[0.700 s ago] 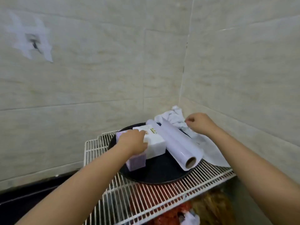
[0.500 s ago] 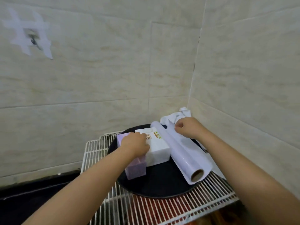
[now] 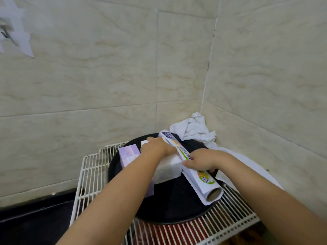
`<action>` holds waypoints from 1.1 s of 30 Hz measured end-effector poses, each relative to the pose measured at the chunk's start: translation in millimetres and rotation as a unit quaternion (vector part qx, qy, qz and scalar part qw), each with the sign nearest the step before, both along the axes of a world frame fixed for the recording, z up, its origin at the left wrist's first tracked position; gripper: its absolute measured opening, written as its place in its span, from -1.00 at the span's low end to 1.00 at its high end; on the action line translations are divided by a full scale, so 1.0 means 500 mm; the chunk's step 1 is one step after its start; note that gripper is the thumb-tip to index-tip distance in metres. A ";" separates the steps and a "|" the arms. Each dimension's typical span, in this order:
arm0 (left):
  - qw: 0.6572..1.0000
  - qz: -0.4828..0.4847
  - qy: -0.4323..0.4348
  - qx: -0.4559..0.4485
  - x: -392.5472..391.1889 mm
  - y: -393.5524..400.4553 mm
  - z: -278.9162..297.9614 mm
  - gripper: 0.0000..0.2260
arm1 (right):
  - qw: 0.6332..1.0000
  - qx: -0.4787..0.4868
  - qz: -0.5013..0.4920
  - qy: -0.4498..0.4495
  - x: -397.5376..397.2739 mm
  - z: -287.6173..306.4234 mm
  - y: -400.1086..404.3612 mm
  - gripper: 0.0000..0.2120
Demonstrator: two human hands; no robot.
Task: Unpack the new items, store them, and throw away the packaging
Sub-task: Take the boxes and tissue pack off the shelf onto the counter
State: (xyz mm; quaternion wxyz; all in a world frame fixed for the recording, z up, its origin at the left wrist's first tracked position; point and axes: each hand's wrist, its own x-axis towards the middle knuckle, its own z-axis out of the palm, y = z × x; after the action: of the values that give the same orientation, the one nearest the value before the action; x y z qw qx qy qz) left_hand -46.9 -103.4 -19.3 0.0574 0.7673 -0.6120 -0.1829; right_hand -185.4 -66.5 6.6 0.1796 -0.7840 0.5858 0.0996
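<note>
A white wire shelf (image 3: 92, 167) is sitting in the tiled corner, carrying a round black tray (image 3: 177, 206) across most of its top and a crumpled white cloth (image 3: 194, 129) lying toward the back corner.

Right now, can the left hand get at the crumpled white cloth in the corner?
Probably not directly. The left hand rests on the white box, and the long wrapped roll with the right hand on it lies between it and the crumpled white cloth.
</note>
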 end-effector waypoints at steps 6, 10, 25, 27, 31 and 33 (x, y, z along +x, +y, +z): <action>0.995 0.080 0.043 0.043 0.007 -0.010 0.005 -0.18 | 0.996 0.003 -0.040 -0.076 -0.025 -0.030 0.009 -0.78; 0.991 0.110 0.054 0.051 0.037 -0.019 0.018 -0.15 | 0.997 -0.044 -0.041 -0.056 -0.005 -0.031 0.010 -0.44; 0.992 0.066 -0.049 0.096 -0.021 -0.012 0.000 -0.01 | 0.974 -0.214 -0.065 0.023 -0.010 -0.087 0.092 -0.52; 0.994 0.068 -0.026 0.084 -0.014 -0.016 0.006 -0.02 | 0.971 -0.229 -0.059 0.029 -0.011 -0.084 0.096 -0.50; 0.995 0.082 0.022 0.044 -0.004 -0.007 0.020 -0.04 | 0.970 -0.211 -0.082 0.091 0.003 -0.081 0.095 -0.24; 0.996 0.078 0.031 0.022 -0.004 0.003 0.027 -0.04 | 0.961 -0.217 -0.084 0.150 0.011 -0.086 0.093 -0.24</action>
State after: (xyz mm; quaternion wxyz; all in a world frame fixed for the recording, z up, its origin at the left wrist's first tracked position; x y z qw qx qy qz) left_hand -49.1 -102.2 -5.5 0.0737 0.8076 -0.5439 -0.2155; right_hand -179.8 -19.9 -36.4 -0.0774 -0.7280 0.6775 0.0708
